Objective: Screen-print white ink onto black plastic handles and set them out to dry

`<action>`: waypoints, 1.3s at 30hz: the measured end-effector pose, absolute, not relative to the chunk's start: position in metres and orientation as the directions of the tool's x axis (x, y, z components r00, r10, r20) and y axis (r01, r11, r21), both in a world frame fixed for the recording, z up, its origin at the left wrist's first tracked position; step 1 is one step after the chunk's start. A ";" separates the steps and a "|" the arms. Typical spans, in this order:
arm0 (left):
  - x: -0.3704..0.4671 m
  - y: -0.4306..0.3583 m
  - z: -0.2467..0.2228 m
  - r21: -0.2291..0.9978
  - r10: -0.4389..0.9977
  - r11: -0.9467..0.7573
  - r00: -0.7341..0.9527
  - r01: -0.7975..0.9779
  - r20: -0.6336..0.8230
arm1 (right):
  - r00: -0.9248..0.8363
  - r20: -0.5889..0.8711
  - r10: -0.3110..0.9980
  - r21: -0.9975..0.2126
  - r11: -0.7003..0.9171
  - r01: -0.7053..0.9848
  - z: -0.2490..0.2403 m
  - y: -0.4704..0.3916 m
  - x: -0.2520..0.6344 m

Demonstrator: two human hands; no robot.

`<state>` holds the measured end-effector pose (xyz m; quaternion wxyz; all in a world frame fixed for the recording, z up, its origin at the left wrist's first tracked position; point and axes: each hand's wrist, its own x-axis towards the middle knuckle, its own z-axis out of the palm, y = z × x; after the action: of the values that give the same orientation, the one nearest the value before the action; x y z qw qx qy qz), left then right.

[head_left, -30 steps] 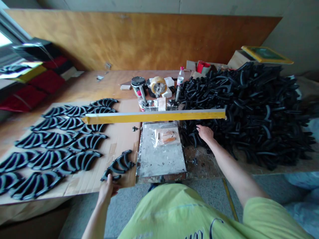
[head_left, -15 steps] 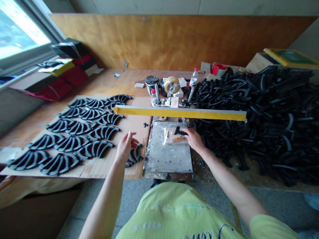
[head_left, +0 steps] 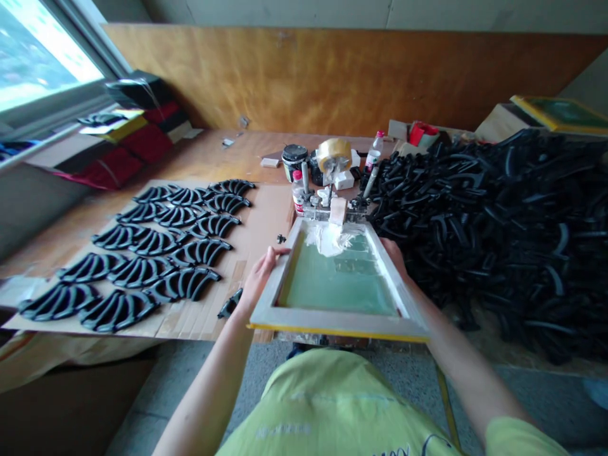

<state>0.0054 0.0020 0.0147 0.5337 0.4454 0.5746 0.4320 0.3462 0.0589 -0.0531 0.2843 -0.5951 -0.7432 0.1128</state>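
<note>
A screen-printing frame [head_left: 266,316] with green mesh [head_left: 332,288] lies lowered over the work spot, hiding the metal plate beneath. White ink [head_left: 327,240] is smeared across the mesh's far end, where a pale squeegee [head_left: 338,210] stands. My left hand [head_left: 259,273] is closed on the frame's left side, thumb on top. On the opposite side my right hand [head_left: 395,256] grips the frame, its fingers partly hidden by it. The black part that was on the plate is out of sight under the frame.
Rows of curved black handles [head_left: 142,269] lie on cardboard [head_left: 242,253] at left. A large heap of black parts [head_left: 494,240] fills the right. Behind the frame stand a clamp with metal posts [head_left: 304,177], a tape roll [head_left: 334,155], a black tub [head_left: 293,161] and bottles [head_left: 375,152].
The screen frame has swung down from its raised position over the plate. My right hand has let go of the black part, and both hands now hold the frame's sides.
</note>
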 end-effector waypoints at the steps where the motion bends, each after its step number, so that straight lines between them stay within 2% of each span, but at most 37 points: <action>1: 0.003 -0.006 0.001 0.953 0.956 0.294 -0.022 0.079 -0.293 | -0.044 0.329 0.943 -0.512 0.217 0.831 -0.048 0.066 0.350; 3: 0.002 -0.017 -0.029 0.920 0.922 0.386 -0.021 0.061 -0.385 | 0.022 0.421 0.907 -0.485 0.205 0.850 -0.036 0.083 0.343; 5: 0.005 -0.022 -0.057 0.909 0.908 0.417 -0.032 0.018 -0.417 | -0.044 0.474 0.879 -0.430 0.275 0.860 -0.027 0.101 0.318; 6: 0.006 -0.021 -0.069 0.909 0.908 0.417 -0.036 0.006 -0.417 | -0.106 0.457 0.883 -0.397 0.309 0.864 -0.023 0.109 0.302; 10: 0.007 -0.016 -0.096 0.915 0.914 0.404 -0.040 0.014 -0.403 | -0.220 0.163 0.962 -0.303 0.261 0.917 -0.021 0.118 0.248; 12: 0.006 -0.015 -0.100 0.912 0.912 0.410 -0.037 0.016 -0.409 | -0.275 0.076 0.959 -0.267 0.285 0.921 -0.027 0.106 0.240; 14: 0.004 -0.015 -0.102 0.910 0.910 0.414 -0.034 0.013 -0.413 | -0.404 0.081 0.911 -0.258 0.411 0.875 -0.032 0.088 0.246; 17: 0.003 -0.017 -0.102 0.912 0.912 0.410 -0.038 0.011 -0.410 | -0.641 0.123 0.758 -0.300 0.644 0.704 -0.033 0.065 0.268; 20: 0.003 -0.018 -0.100 0.919 0.919 0.392 -0.057 0.037 -0.390 | -0.765 0.113 0.634 -0.365 0.743 0.562 -0.027 0.063 0.282; 22: 0.003 -0.018 -0.098 0.925 0.926 0.377 -0.059 0.055 -0.374 | -0.737 0.119 0.666 -0.384 0.715 0.584 -0.027 0.069 0.281; 25: 0.002 -0.017 -0.098 0.925 0.927 0.375 -0.048 0.059 -0.373 | -0.607 0.234 0.759 -0.370 0.647 0.666 -0.038 0.069 0.273; 28: 0.004 -0.017 -0.098 0.914 0.915 0.402 -0.039 0.043 -0.401 | -0.621 0.328 0.712 -0.374 0.701 0.607 -0.052 0.053 0.274; 31: 0.006 -0.018 -0.091 0.908 0.908 0.418 -0.030 0.018 -0.418 | -0.648 0.304 0.699 -0.405 0.710 0.576 -0.048 0.048 0.279; 35: 0.006 -0.020 -0.060 0.906 0.906 0.423 -0.033 0.030 -0.422 | -0.492 0.266 0.829 -0.415 0.559 0.718 -0.020 0.084 0.272; 39: 0.003 -0.014 -0.012 0.939 0.942 0.336 -0.049 0.073 -0.333 | -0.306 0.291 0.907 -0.422 0.408 0.810 0.003 0.134 0.286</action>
<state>0.0035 -0.0137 -0.0124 0.5482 0.4184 0.6061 0.3962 0.2861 0.1340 0.0028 0.2467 -0.5350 -0.8020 0.0983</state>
